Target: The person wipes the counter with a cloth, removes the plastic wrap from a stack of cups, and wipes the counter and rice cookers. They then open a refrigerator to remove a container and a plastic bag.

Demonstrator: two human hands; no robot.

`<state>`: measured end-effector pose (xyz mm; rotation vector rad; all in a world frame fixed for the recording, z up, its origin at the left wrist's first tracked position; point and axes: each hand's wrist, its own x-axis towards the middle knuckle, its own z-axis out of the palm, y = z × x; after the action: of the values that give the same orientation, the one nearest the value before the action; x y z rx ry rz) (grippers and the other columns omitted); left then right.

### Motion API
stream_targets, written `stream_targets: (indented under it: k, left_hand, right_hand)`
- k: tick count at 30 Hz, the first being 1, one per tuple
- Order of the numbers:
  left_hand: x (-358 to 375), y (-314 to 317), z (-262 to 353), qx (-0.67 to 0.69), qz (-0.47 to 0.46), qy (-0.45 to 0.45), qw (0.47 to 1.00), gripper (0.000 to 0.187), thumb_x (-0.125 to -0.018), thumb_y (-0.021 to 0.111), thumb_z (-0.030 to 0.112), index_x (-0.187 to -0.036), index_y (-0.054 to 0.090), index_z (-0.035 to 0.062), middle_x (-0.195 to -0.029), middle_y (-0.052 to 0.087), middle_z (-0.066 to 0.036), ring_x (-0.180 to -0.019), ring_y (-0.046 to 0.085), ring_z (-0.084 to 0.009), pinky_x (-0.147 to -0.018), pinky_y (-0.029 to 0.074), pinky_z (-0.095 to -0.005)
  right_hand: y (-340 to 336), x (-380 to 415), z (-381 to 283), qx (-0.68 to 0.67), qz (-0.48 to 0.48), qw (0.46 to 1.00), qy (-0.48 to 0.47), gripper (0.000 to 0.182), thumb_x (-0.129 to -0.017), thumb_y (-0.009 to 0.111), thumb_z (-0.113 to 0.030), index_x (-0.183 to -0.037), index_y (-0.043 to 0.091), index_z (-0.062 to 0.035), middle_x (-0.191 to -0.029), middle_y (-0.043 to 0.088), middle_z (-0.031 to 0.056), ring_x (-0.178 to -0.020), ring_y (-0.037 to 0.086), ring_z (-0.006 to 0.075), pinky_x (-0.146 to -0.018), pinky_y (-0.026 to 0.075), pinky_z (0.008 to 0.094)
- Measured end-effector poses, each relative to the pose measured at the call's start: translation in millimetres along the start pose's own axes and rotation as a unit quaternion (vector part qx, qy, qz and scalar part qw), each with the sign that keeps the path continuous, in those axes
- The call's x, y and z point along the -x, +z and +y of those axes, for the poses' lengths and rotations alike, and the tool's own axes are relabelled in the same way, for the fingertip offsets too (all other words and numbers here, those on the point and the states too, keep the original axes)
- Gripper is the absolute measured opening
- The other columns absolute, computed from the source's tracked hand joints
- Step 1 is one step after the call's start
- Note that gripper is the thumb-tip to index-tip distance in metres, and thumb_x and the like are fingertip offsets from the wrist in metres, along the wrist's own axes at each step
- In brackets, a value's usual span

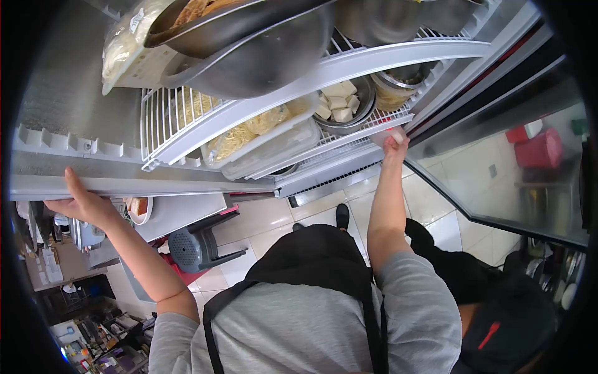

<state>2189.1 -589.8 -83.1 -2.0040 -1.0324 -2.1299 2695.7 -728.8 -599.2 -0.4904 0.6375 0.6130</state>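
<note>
An upright fridge with white wire shelves (299, 84) stands open before me. My left hand (87, 202) rests against its left frame edge, thumb up and fingers spread, holding nothing. At the lower right of the shelves my right hand (395, 142) is closed round a clear container (381, 137) with a bit of red at its top. Just above that hand, a metal bowl (366, 115) holds white blocks (339, 103), beside a round container (392, 96). Pale noodles (233, 142) lie in a plastic tub to the left. Large metal bowls (268, 59) fill the upper shelf.
The glass door (498, 181) stands open on the right. Close by my right side is another person in a black cap (507, 318). A grey stool (193, 249) and a white counter (180, 215) stand at the lower left, over a tiled floor (261, 218).
</note>
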Motion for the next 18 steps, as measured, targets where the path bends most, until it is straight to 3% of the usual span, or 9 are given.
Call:
stream_targets:
  k: [3, 6, 12, 18]
  left_hand:
    - [0.3, 1.0, -0.2, 0.004, -0.003, -0.012, 1.0, 0.057, -0.078, 0.064, 0.014, -0.119, 0.029, -0.0039, -0.112, 0.044, -0.018, -0.098, 0.051, -0.0223, -0.085, 0.047, -0.0322]
    - [0.6, -0.9, -1.4, -0.002, -0.004, -0.002, 1.0, 0.058, -0.078, 0.064, 0.014, -0.12, 0.028, -0.004, -0.113, 0.044, -0.019, -0.099, 0.051, -0.0221, -0.085, 0.047, -0.0324]
    - [0.1, 0.7, -0.5, 0.012, 0.0, -0.006, 1.0, 0.059, -0.078, 0.063, 0.011, -0.122, 0.027, -0.0041, -0.116, 0.043, -0.019, -0.1, 0.05, -0.0224, -0.086, 0.046, -0.0323]
    - [0.2, 2.6, 3.2, -0.007, 0.017, -0.009, 1.0, 0.059, -0.078, 0.063, 0.013, -0.123, 0.028, -0.0036, -0.118, 0.041, -0.018, -0.103, 0.047, -0.0226, -0.088, 0.044, -0.0327]
  right_hand:
    - [18.7, -2.8, 1.2, 0.048, -0.028, 0.998, -0.033, 0.044, -0.09, 0.039, -0.043, -0.106, 0.051, -0.0045, -0.092, 0.06, 0.012, -0.075, 0.058, 0.0215, -0.059, 0.05, 0.0308]
    - [68.6, 36.3, 20.6, 0.043, -0.026, 0.996, -0.067, 0.039, -0.09, 0.042, -0.039, -0.107, 0.052, -0.0051, -0.096, 0.06, 0.0119, -0.082, 0.059, 0.0217, -0.066, 0.051, 0.0322]
    - [80.7, 47.0, 36.7, 0.062, -0.19, 0.978, 0.06, 0.032, -0.089, 0.045, -0.03, -0.108, 0.052, -0.0059, -0.101, 0.059, 0.0122, -0.092, 0.058, 0.0209, -0.077, 0.049, 0.0358]
    - [51.6, 1.0, 41.7, 0.239, -0.138, 0.955, 0.107, 0.031, -0.089, 0.045, -0.028, -0.111, 0.05, -0.0064, -0.105, 0.058, 0.0125, -0.095, 0.057, 0.0225, -0.081, 0.049, 0.0383]
